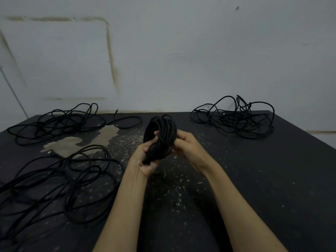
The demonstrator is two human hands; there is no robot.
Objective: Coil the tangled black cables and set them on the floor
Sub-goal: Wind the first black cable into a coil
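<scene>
A coiled black cable [161, 132] is held upright above the middle of the dark surface [254, 179]. My left hand [145, 160] grips the bottom of the coil, fingers curled round the bundled strands. My right hand [183, 144] holds the coil's right side, with the thumb reaching across the front of the loops. Three tangled black cables lie loose on the surface: one at the far left [54, 122], one at the near left [63, 184], one at the far right [234, 117].
The dark surface has a worn pale patch [81, 140] and white specks near the middle. A stained white wall [163, 60] stands right behind it. The surface's right edge [309, 131] runs diagonally at the right.
</scene>
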